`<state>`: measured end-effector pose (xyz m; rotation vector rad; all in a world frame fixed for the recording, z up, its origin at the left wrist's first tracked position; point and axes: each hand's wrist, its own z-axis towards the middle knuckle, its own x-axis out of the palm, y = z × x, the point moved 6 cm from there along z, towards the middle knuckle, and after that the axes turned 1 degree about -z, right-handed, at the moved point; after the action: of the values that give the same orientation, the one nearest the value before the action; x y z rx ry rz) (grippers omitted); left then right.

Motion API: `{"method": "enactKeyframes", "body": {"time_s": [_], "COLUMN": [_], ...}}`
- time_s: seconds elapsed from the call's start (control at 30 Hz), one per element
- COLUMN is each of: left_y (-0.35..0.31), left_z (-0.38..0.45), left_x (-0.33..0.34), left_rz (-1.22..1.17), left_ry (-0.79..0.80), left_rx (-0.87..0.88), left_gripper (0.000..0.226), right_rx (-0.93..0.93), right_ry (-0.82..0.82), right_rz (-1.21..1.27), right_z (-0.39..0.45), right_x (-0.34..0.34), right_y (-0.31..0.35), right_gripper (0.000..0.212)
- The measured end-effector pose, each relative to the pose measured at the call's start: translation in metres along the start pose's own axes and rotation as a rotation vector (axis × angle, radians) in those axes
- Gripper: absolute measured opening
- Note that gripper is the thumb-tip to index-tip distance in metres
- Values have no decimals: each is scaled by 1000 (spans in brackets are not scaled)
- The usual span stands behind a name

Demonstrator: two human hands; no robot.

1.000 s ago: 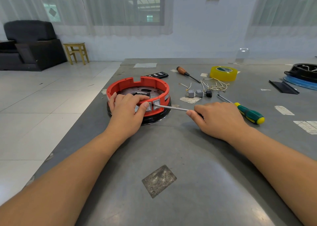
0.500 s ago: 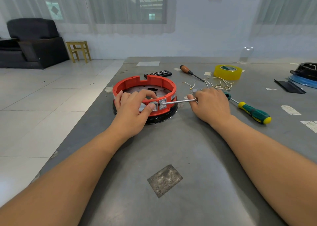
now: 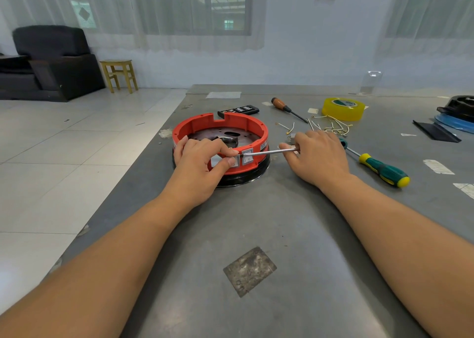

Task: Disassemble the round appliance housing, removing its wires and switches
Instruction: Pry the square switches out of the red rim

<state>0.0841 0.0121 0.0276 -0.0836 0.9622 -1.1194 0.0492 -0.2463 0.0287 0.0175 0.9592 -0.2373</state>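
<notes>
The round red housing (image 3: 252, 126) stands on its black base on the grey table. Its front wall carries grey rocker switches (image 3: 248, 157). My left hand (image 3: 202, 161) grips the near rim, thumb pressed on the left switch and fingers curled over the rim. My right hand (image 3: 319, 155) holds a screwdriver by its handle; the metal shaft (image 3: 272, 152) points left and its tip touches the top edge of the right switch. Removed wires (image 3: 331, 127) lie in a loose heap behind my right hand.
A green and yellow screwdriver (image 3: 379, 169) lies right of my right hand. Farther back are a wooden-handled screwdriver (image 3: 286, 108), a yellow tape roll (image 3: 343, 108), a black bit case (image 3: 238, 109) and a black and blue appliance (image 3: 459, 114). The table's left edge runs close to the housing.
My right hand has moved up and left toward the housing, bringing the screwdriver tip against the right switch. My left hand has stayed on the rim. The camera has come closer.
</notes>
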Motion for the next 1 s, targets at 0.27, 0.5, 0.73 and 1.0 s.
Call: {"method": "enactKeyframes", "body": {"time_s": [0.27, 0.5, 0.73, 1.0], "left_y": [0, -2, -1, 0], "left_z": [0, 0, 1, 2], "left_x": [-3, -4, -4, -4], "left_rz": [17, 11, 15, 22], "left_ry": [-6, 4, 17, 31], "left_rx": [38, 57, 39, 14], "left_gripper": [10, 13, 16, 12], "right_rx": [-54, 37, 52, 24], "right_ry": [-7, 130, 142, 116], "right_rz": [24, -8, -44, -25], "right_z": [-40, -68, -76, -75], "right_x": [-22, -22, -24, -22], "right_y": [-7, -6, -6, 2], "right_gripper": [56, 59, 63, 62]}}
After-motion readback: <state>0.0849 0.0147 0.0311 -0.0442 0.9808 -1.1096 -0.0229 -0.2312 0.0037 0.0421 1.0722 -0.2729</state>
